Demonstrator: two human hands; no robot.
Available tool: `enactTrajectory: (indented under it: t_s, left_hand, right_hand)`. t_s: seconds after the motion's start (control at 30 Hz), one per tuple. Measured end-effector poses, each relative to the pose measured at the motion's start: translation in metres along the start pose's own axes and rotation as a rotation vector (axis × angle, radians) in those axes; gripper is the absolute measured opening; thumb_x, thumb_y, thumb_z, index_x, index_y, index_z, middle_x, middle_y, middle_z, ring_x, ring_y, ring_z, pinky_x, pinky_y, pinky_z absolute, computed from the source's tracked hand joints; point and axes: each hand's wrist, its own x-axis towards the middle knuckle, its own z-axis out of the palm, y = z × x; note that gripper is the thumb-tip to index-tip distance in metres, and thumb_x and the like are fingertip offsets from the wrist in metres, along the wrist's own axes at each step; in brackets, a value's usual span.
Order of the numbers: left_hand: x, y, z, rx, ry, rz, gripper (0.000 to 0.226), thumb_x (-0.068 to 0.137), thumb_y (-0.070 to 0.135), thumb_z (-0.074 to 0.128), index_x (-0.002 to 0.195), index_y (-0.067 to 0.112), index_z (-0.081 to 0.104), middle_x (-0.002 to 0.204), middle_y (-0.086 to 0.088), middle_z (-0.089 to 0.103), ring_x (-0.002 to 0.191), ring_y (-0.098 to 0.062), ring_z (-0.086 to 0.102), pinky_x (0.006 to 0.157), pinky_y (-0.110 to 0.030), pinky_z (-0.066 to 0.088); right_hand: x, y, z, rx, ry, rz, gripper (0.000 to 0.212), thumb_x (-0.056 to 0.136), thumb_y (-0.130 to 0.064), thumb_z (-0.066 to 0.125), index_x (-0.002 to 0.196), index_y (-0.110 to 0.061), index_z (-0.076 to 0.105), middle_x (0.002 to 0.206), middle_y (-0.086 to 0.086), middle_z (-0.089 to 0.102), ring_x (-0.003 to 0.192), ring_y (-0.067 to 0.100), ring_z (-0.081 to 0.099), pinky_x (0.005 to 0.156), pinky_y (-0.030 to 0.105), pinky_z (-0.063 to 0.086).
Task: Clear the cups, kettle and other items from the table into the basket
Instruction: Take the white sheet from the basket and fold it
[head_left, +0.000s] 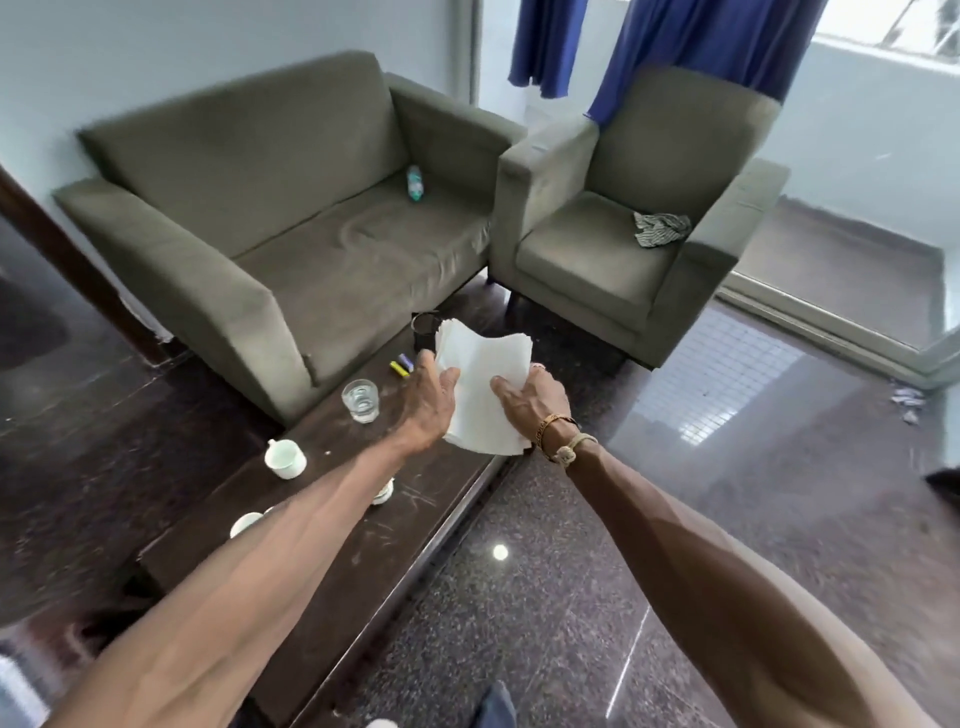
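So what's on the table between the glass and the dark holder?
Two small markers, one yellow, one bluish, lie between the glass and the holder, as the head view shows.

place: probably a home sitting room | shown by: grey sofa (291, 218), armchair (634, 228), coffee table (322, 545), blue curtains (675, 47)
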Motion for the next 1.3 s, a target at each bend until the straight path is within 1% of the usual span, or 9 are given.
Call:
enactTrajectory:
  t_s: [0.13,0.27,0.4,0.57,0.67,0.77,1.07,1.2,1.3]
  left_hand:
    - [0.023,0.035,0.029,0.003,0.054,0.048,0.034,0.104,0.034,0.041,0.113,0.001,0.043,0.102,-0.027,0.065,0.094,-0.044,0.062,0.064,-0.044,0.041]
    - [0.044,0.056,0.056,-0.024,0.080,0.056,0.035,0.104,0.036,0.042,0.115,0.002,0.042,0.083,-0.018,0.065,0.077,-0.039,0.066,0.045,-0.031,0.027]
    - [0.080,0.065,0.074,-0.046,0.080,0.067,0.034,0.105,0.035,0.037,0.116,0.003,0.041,0.083,-0.019,0.065,0.070,-0.037,0.063,0.047,-0.030,0.027]
    - [0.140,0.064,0.092,-0.009,0.089,-0.009,0.031,0.105,0.036,0.035,0.116,0.007,0.040,0.069,-0.001,0.048,0.052,-0.017,0.040,0.044,-0.026,0.018]
    - [0.176,0.061,0.089,0.026,0.024,-0.030,0.033,0.104,0.037,0.035,0.119,0.008,0.040,0.082,-0.012,0.062,0.079,-0.037,0.063,0.058,-0.030,0.034]
    - [0.210,0.057,0.086,0.050,-0.065,-0.050,0.033,0.101,0.040,0.042,0.117,0.012,0.042,0.106,-0.021,0.066,0.098,-0.042,0.063,0.069,-0.036,0.037]
    - [0.271,0.025,0.080,-0.039,-0.222,-0.249,0.035,0.092,0.040,0.055,0.114,0.012,0.055,0.117,-0.017,0.066,0.106,-0.038,0.062,0.079,-0.037,0.048]
    - [0.289,0.006,0.087,-0.064,-0.218,-0.352,0.034,0.090,0.040,0.056,0.112,0.014,0.058,0.114,-0.014,0.068,0.102,-0.035,0.063,0.071,-0.032,0.042]
    - [0.301,-0.004,0.092,-0.109,-0.226,-0.427,0.028,0.089,0.043,0.054,0.101,0.017,0.057,0.101,-0.007,0.066,0.080,-0.026,0.060,0.060,-0.029,0.040]
  right_hand:
    - [0.025,0.009,-0.020,-0.035,0.028,-0.045,0.039,0.093,-0.040,0.057,0.114,-0.007,0.060,0.115,0.017,0.067,0.106,0.037,0.063,0.087,0.038,0.050]
    - [0.051,0.010,-0.029,-0.033,0.082,-0.045,0.033,0.094,-0.043,0.054,0.103,-0.011,0.059,0.107,0.016,0.069,0.098,0.038,0.064,0.076,0.035,0.047]
    - [0.087,0.009,-0.041,0.007,0.048,-0.022,0.023,0.092,-0.036,0.054,0.095,-0.013,0.053,0.106,0.018,0.069,0.093,0.039,0.064,0.071,0.033,0.045]
    - [0.147,-0.008,-0.044,-0.079,-0.068,-0.004,0.012,0.091,-0.025,0.050,0.092,-0.013,0.052,0.106,0.019,0.068,0.091,0.038,0.064,0.070,0.035,0.047]
    - [0.184,-0.024,-0.042,-0.093,-0.117,0.006,0.021,0.092,-0.026,0.051,0.095,-0.008,0.060,0.103,0.016,0.071,0.088,0.037,0.068,0.077,0.040,0.057]
    - [0.213,-0.040,-0.035,-0.132,-0.192,0.015,0.028,0.095,-0.030,0.052,0.105,-0.007,0.064,0.105,0.016,0.071,0.091,0.037,0.070,0.083,0.047,0.058]
    - [0.280,-0.072,-0.006,-0.221,-0.351,0.032,0.026,0.092,-0.025,0.062,0.105,-0.003,0.068,0.101,0.016,0.073,0.088,0.035,0.073,0.081,0.046,0.060]
    - [0.314,-0.079,0.017,-0.229,-0.440,0.078,0.016,0.088,-0.018,0.067,0.092,-0.002,0.070,0.087,0.015,0.075,0.068,0.030,0.075,0.065,0.044,0.063]
    - [0.341,-0.082,0.037,-0.268,-0.504,0.077,0.010,0.085,-0.014,0.068,0.085,-0.004,0.069,0.081,0.014,0.075,0.062,0.028,0.074,0.064,0.044,0.063]
